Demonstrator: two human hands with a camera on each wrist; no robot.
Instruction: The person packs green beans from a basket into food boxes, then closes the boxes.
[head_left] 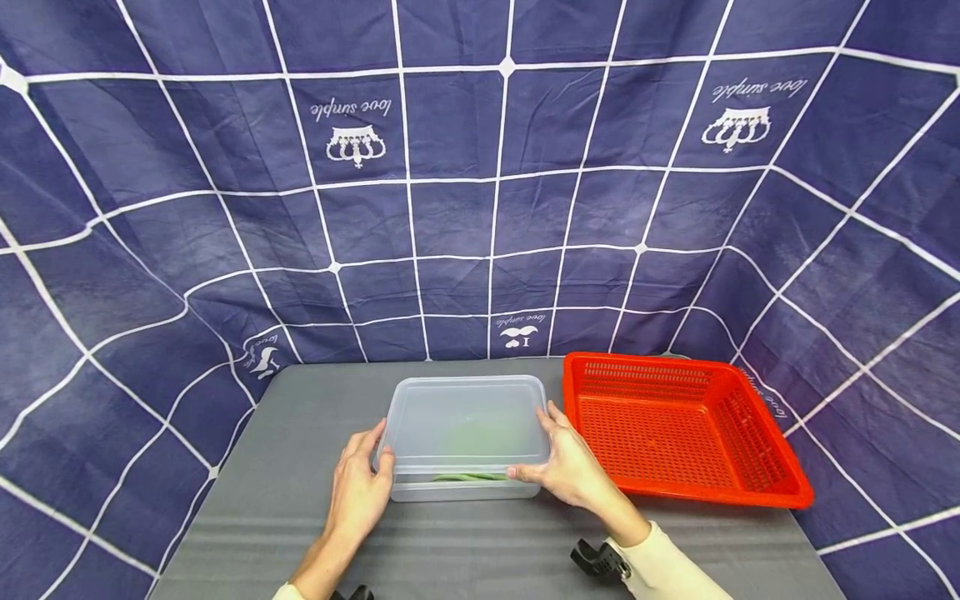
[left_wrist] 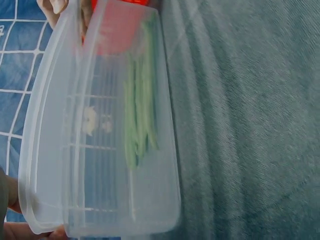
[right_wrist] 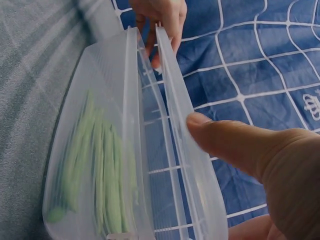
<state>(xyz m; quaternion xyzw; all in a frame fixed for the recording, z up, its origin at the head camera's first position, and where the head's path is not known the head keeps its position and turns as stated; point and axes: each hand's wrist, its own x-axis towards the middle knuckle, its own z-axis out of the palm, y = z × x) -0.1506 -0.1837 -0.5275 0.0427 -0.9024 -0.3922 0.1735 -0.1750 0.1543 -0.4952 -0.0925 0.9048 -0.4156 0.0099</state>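
Observation:
A translucent plastic lid (head_left: 465,417) is held by both hands over a clear rectangular plastic box (head_left: 480,492). My left hand (head_left: 358,483) grips the lid's left end, thumb at the near corner. On the opposite end, my right hand (head_left: 566,462) holds the lid with its thumb (right_wrist: 225,142) along the near edge. Both wrist views show a gap between the lid and the box rim along the near side. Long green beans (left_wrist: 140,100) lie inside the box, visible through its wall in the right wrist view too.
Right of the box stands a red perforated plastic basket (head_left: 772,425), close to my right hand. Grey cloth (head_left: 300,433) covers the table. Behind and at both sides hangs a dark blue curtain (head_left: 450,217) with white grid lines.

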